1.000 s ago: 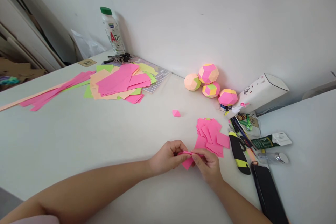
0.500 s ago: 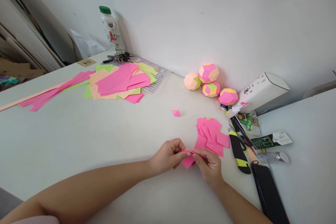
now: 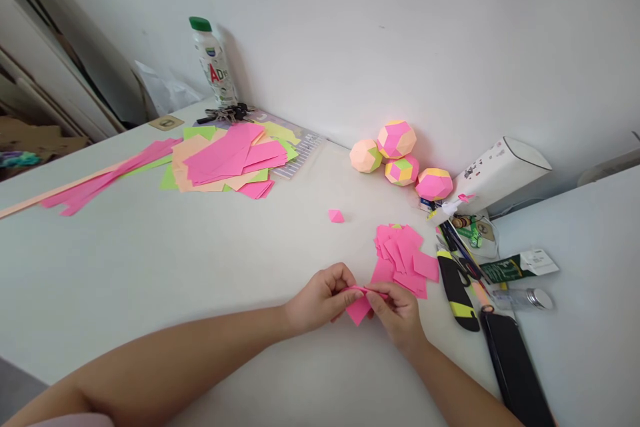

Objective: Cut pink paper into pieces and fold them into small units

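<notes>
A small piece of pink paper (image 3: pixel 358 311) is pinched between my two hands, with a fold along its upper edge. My left hand (image 3: pixel 323 297) grips its left end between thumb and bent fingers. At the right end, the thumb and fingers of my right hand (image 3: pixel 397 313) are closed on the same paper. Just beyond my right hand lies a loose pile of pink paper pieces (image 3: pixel 400 253). A little folded pink paper piece (image 3: pixel 336 215) sits alone on the white table (image 3: pixel 280 233), farther off.
Faceted paper balls (image 3: pixel 397 140) rest against the wall. Coloured paper sheets (image 3: pixel 225 157), paper strips (image 3: pixel 107 177), keys (image 3: pixel 225 113) and a green-capped bottle (image 3: pixel 215 63) are at the left. A black-and-yellow cutter (image 3: pixel 455 290), a tube (image 3: pixel 520 265) and a black phone-like object (image 3: pixel 517 367) lie right.
Both hands keep their hold on the pink paper with hardly any movement. The view has shifted very slightly.
</notes>
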Action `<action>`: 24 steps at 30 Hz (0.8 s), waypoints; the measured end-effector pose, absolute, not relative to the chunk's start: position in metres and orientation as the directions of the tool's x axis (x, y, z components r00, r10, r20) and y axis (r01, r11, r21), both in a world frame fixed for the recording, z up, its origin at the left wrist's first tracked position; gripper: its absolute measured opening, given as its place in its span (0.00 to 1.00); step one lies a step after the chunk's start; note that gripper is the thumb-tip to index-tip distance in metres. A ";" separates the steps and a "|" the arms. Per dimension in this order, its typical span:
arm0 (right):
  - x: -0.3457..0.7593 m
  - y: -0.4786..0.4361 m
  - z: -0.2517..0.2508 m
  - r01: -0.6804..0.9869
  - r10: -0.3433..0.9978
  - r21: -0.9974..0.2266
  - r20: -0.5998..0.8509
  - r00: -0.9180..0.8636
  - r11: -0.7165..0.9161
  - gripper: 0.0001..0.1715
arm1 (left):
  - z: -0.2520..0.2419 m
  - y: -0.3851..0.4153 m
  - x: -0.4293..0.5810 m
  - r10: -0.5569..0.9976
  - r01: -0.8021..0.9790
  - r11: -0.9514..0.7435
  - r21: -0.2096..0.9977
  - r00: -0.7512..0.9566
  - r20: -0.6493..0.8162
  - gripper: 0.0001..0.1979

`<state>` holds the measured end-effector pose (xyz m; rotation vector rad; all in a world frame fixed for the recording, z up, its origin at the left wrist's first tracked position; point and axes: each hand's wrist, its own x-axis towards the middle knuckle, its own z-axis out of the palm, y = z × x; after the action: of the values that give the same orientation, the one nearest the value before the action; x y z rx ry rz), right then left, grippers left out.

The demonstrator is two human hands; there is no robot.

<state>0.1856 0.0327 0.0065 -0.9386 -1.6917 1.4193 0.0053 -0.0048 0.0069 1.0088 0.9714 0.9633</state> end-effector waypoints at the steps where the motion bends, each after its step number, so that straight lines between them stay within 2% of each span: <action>1: 0.186 0.033 0.006 0.074 0.878 -0.990 0.069 -0.474 0.117 0.06 | 0.008 -0.005 0.005 0.944 -0.178 0.245 0.953 0.267 -0.192 0.22; 7: 0.187 0.033 0.005 0.054 0.877 -0.995 0.051 -0.477 0.087 0.05 | 0.010 -0.004 0.005 0.936 -0.142 0.266 0.954 0.276 -0.220 0.22; 24: 0.186 0.033 0.006 0.114 0.875 -0.990 0.021 -0.483 0.086 0.07 | 0.009 -0.006 0.006 0.946 -0.083 0.229 0.970 0.256 -0.201 0.10</action>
<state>0.1856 0.0327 0.0062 -0.9841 -1.7022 1.4590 0.0064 -0.0060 0.0088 1.0771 1.0443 0.9225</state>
